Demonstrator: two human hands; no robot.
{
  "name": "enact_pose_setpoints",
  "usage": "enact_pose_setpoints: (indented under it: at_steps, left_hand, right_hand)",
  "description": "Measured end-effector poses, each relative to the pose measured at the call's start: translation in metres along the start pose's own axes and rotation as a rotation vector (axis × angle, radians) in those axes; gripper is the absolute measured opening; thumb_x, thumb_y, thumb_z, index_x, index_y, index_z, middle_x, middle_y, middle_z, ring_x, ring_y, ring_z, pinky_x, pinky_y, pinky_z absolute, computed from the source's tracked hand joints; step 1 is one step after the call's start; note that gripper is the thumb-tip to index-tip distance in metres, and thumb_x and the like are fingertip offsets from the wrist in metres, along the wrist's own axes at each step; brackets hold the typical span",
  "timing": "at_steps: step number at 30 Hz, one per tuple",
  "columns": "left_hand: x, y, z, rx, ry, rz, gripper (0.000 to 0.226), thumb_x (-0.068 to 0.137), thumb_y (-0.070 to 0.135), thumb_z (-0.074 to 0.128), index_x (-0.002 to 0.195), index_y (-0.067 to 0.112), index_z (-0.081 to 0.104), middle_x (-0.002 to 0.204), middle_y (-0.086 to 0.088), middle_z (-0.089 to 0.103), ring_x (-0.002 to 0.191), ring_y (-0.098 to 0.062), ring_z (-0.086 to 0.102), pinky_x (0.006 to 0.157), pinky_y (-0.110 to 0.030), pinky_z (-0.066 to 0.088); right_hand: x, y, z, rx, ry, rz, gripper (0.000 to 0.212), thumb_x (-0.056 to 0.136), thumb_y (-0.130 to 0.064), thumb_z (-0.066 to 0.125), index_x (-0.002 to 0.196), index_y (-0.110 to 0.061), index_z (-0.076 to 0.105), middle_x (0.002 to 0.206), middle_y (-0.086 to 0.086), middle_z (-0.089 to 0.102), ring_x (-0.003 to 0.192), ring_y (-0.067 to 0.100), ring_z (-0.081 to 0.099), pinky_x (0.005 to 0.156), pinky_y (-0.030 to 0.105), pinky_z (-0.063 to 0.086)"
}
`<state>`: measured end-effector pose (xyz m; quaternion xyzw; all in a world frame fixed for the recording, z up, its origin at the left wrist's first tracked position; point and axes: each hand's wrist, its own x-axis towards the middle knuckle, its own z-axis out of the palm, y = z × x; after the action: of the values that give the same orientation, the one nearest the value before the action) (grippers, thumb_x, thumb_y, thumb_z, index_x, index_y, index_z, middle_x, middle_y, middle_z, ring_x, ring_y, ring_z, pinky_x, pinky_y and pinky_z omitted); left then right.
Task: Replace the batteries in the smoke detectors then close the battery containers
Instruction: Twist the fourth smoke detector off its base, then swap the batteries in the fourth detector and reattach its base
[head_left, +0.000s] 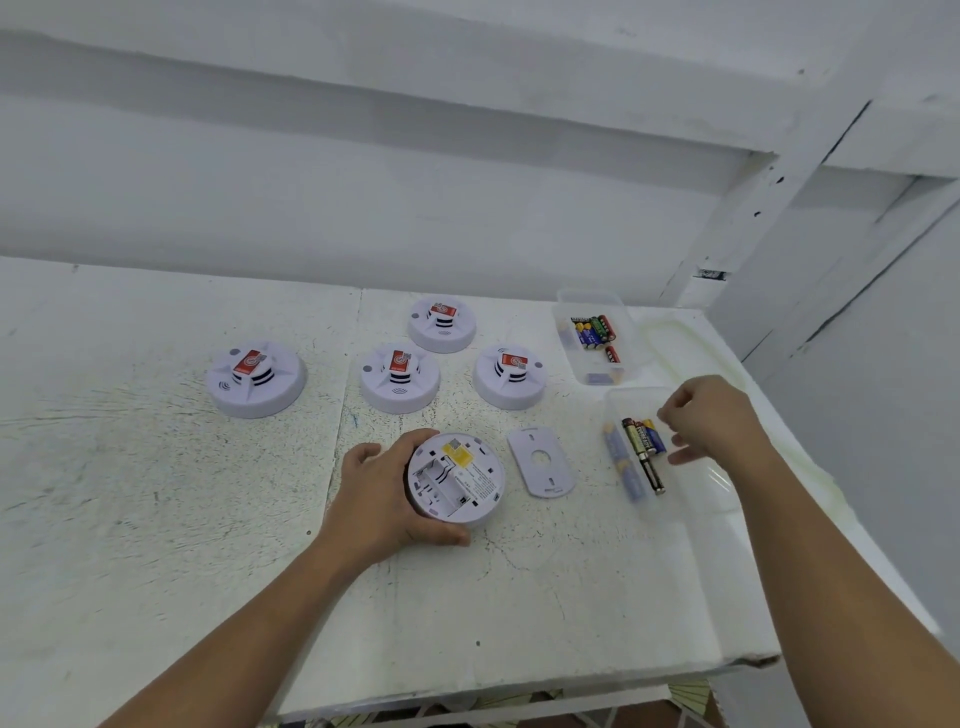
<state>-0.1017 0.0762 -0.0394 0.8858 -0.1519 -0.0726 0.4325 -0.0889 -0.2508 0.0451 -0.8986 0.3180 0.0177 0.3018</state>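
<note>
One smoke detector is lying face-down, its bay empty and its cover off at its 3 o'clock, with the left hand gripping its rim. The right hand is curling over the batteries further toward 3 o'clock; whether it is holding one I cannot tell. Four closed detectors are waiting at 12 o'clock.
</note>
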Motion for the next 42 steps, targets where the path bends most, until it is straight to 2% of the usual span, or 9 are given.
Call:
enact_pose_setpoints:
  at_steps: [9, 17, 21, 24, 32, 35, 38, 40, 42]
  left_hand:
    - [0.003, 0.003, 0.002, 0.037, 0.084, -0.024, 0.084, 0.039, 0.068, 0.081, 0.109, 0.053, 0.037, 0.101, 0.039, 0.053, 0.107, 0.033, 0.021, 0.104, -0.025, 0.009]
    - [0.007, 0.007, 0.001, 0.092, 0.127, -0.046, 0.084, 0.043, 0.073, 0.076, 0.113, 0.051, 0.035, 0.099, 0.041, 0.053, 0.105, 0.033, 0.027, 0.109, -0.029, 0.006]
    - [0.008, 0.009, 0.0, 0.083, 0.126, -0.051, 0.086, 0.041, 0.078, 0.072, 0.114, 0.052, 0.034, 0.097, 0.041, 0.054, 0.106, 0.032, 0.029, 0.109, -0.028, 0.006]
    - [0.009, 0.008, -0.001, 0.07, 0.127, -0.058, 0.087, 0.04, 0.081, 0.071, 0.114, 0.053, 0.035, 0.098, 0.042, 0.055, 0.106, 0.031, 0.03, 0.108, -0.027, 0.006]
    - [0.01, 0.007, -0.001, 0.078, 0.129, -0.061, 0.091, 0.043, 0.076, 0.074, 0.12, 0.049, 0.035, 0.1, 0.042, 0.051, 0.105, 0.037, 0.02, 0.108, -0.026, 0.005]
    - [0.01, 0.005, 0.0, 0.074, 0.126, -0.05, 0.089, 0.042, 0.077, 0.073, 0.118, 0.05, 0.035, 0.101, 0.041, 0.053, 0.106, 0.033, 0.027, 0.108, -0.027, 0.005]
    - [0.011, 0.003, 0.001, 0.078, 0.116, -0.051, 0.089, 0.041, 0.08, 0.071, 0.118, 0.051, 0.035, 0.102, 0.041, 0.054, 0.106, 0.028, 0.035, 0.11, -0.028, 0.005]
    - [0.011, 0.002, 0.001, 0.088, 0.123, -0.056, 0.092, 0.04, 0.083, 0.069, 0.119, 0.051, 0.035, 0.102, 0.041, 0.054, 0.106, 0.027, 0.037, 0.111, -0.029, 0.005]
    - [0.011, 0.001, 0.001, 0.088, 0.122, -0.058, 0.095, 0.04, 0.084, 0.067, 0.121, 0.05, 0.035, 0.103, 0.041, 0.053, 0.105, 0.026, 0.038, 0.112, -0.03, 0.005]
  right_hand:
    - [0.051, -0.054, 0.0, 0.019, 0.183, -0.293, 0.011, 0.086, -0.003, 0.051, 0.082, -0.001, 0.061, 0.085, 0.013, 0.066, 0.073, 0.031, 0.066, 0.061, 0.033, 0.053]
    - [0.107, -0.082, 0.033, -0.325, 0.03, -0.372, 0.023, 0.082, 0.007, 0.049, 0.094, 0.008, 0.068, 0.102, 0.019, 0.068, 0.094, 0.034, 0.063, 0.075, 0.033, 0.05]
    - [0.12, -0.087, 0.045, -0.494, -0.038, -0.398, 0.012, 0.084, 0.004, 0.048, 0.077, -0.003, 0.055, 0.082, 0.012, 0.057, 0.082, 0.031, 0.055, 0.061, 0.029, 0.041]
    - [0.128, -0.088, 0.055, -0.574, -0.037, -0.434, 0.035, 0.086, -0.003, 0.05, 0.06, -0.014, 0.03, 0.062, 0.001, 0.036, 0.065, 0.024, 0.044, 0.059, 0.029, 0.034]
    - [0.135, -0.086, 0.068, -0.559, 0.059, -0.434, 0.037, 0.088, -0.003, 0.049, 0.059, -0.013, 0.029, 0.082, 0.01, 0.043, 0.071, 0.028, 0.049, 0.059, 0.029, 0.035]
    - [0.137, -0.086, 0.068, -0.519, 0.015, -0.4, 0.038, 0.088, -0.001, 0.047, 0.055, -0.012, 0.03, 0.058, 0.003, 0.038, 0.051, 0.016, 0.036, 0.045, 0.025, 0.025]
    - [0.14, -0.087, 0.059, -0.317, -0.01, -0.346, 0.016, 0.079, 0.004, 0.056, 0.068, -0.005, 0.051, 0.064, 0.007, 0.046, 0.063, 0.023, 0.05, 0.053, 0.026, 0.041]
    - [0.138, -0.087, 0.05, 0.116, -0.06, -0.193, 0.028, 0.079, 0.011, 0.055, 0.1, -0.005, 0.061, 0.088, 0.015, 0.056, 0.082, 0.031, 0.06, 0.076, 0.039, 0.056]
    - [0.127, -0.088, 0.037, 0.59, -0.165, -0.042, 0.037, 0.084, 0.016, 0.051, 0.113, -0.006, 0.055, 0.095, 0.016, 0.051, 0.081, 0.03, 0.06, 0.073, 0.039, 0.059]
